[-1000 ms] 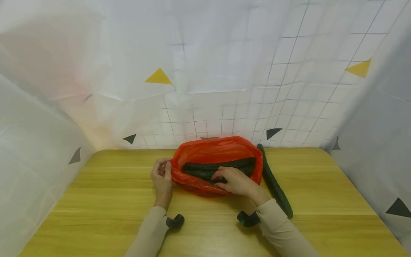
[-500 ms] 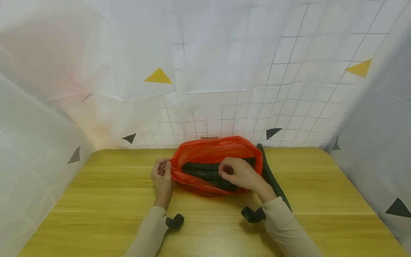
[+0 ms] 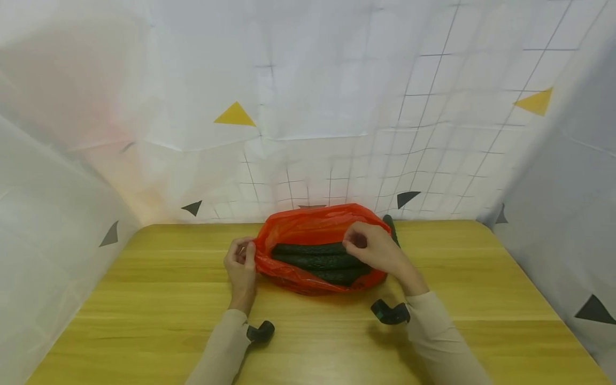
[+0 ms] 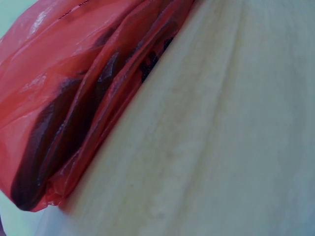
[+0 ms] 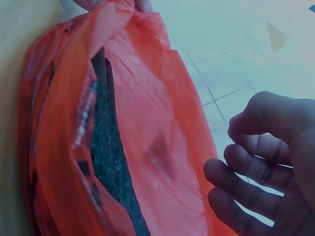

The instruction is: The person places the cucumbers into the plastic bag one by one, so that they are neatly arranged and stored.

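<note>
A red plastic bag (image 3: pixel 308 215) lies with its mouth open at the back of the table, and several dark green cucumbers (image 3: pixel 317 262) lie side by side in it. At the bag's left end my left hand (image 3: pixel 242 272) pinches the rim between thumb and fingers. My right hand (image 3: pixel 377 248), loosely curled and holding nothing, hovers over the bag's right end. Another cucumber (image 3: pixel 390 224) lies outside, right of the bag, mostly hidden behind my right hand and arm. The left wrist view shows the bag's crumpled side (image 4: pixel 59 78), without the hand.
The wooden table (image 3: pixel 154 299) has its rear edge close to a white sheet wall (image 3: pixel 308 96). Grey sheeting (image 3: pixel 558 187) stands at the right side. A black wrist camera (image 3: pixel 392 313) hangs under my right wrist, another (image 3: pixel 261 332) by my left.
My right hand has risen out of the bag, away from the cucumbers, and moved right, its arm now covering most of the outside cucumber. My left hand keeps its hold on the rim.
</note>
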Available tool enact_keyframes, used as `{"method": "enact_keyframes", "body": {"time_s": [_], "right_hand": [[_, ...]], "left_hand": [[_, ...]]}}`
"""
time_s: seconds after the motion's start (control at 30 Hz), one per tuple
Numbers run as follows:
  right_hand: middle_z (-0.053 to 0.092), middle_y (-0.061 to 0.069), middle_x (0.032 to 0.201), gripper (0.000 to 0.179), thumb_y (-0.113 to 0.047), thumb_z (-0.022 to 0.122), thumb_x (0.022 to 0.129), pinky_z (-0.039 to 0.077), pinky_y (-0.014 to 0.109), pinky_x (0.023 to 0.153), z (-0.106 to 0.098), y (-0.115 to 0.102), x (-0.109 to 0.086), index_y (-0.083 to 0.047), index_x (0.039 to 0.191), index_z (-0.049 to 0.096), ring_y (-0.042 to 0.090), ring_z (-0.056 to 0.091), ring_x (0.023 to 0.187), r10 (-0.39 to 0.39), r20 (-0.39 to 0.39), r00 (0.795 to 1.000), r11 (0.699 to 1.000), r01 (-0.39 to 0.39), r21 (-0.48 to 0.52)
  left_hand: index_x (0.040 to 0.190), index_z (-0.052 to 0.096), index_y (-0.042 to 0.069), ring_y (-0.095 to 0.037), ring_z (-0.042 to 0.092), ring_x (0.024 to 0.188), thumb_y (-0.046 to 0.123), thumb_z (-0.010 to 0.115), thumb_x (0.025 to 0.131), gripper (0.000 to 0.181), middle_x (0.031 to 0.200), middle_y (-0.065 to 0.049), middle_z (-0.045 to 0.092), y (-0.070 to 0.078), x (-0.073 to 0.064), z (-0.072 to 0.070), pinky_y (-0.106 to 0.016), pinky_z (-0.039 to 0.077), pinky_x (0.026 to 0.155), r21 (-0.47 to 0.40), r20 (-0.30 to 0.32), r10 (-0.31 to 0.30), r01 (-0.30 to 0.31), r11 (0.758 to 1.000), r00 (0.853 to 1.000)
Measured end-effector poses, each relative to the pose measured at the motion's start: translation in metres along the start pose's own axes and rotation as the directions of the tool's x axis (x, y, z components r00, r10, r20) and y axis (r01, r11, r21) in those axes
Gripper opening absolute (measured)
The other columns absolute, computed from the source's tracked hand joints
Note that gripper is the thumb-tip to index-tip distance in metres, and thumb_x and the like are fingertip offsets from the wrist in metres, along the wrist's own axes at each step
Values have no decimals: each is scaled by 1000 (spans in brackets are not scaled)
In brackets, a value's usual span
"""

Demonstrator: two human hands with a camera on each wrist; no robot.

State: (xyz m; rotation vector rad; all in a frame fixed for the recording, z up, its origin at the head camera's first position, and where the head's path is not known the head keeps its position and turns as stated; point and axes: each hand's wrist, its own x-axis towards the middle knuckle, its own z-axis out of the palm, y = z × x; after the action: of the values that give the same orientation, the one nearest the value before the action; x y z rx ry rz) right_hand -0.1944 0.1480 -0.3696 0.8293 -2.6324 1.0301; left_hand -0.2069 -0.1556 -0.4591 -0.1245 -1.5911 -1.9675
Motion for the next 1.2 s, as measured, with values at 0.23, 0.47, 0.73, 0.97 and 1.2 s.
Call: {"method": "enact_keyframes", "body": {"time_s": [0.23,0.47,0.73,0.97,1.2], "right_hand": [[62,-9,81,6,-15,66,86,49,24,68,-5,8,-1,-19,87,62,5,55,73,5,-38,999,1000,-5,7],[63,-6,82,2,-16,64,88,51,27,70,-10,10,-3,-14,88,63,7,58,74,44,-34,998,999,-43,25],[62,-3,82,4,-16,63,89,50,30,73,-18,20,-4,-13,88,63,10,56,77,82,-49,995,997,-82,0],[63,-3,83,6,-17,63,89,48,26,72,-28,23,-8,-11,90,64,12,56,78,122,-61,991,992,-123,-17],[64,0,87,8,-18,61,91,49,36,79,-37,28,-12,-10,93,64,15,58,82,163,-66,984,987,-163,11]], "left_hand": [[102,60,-10,-8,61,74,10,61,91,23,91,-2,64,-2,0,-1,-16,51,68,8,6,-7,7,1000,1000],[102,61,-7,-9,61,74,12,61,91,22,92,-3,64,-3,0,-3,-16,51,68,32,3,-30,30,999,1000],[102,61,-8,-8,61,73,12,62,91,23,91,-2,64,-3,1,-2,-16,51,67,24,10,-20,20,1000,1000],[101,62,-7,-8,62,73,13,62,91,22,90,-1,64,-4,1,-2,-16,50,67,29,16,-6,5,1000,1000],[101,62,-6,-9,61,73,12,62,91,21,90,-2,64,-3,0,-2,-16,50,66,26,10,-29,29,999,1000]]}}
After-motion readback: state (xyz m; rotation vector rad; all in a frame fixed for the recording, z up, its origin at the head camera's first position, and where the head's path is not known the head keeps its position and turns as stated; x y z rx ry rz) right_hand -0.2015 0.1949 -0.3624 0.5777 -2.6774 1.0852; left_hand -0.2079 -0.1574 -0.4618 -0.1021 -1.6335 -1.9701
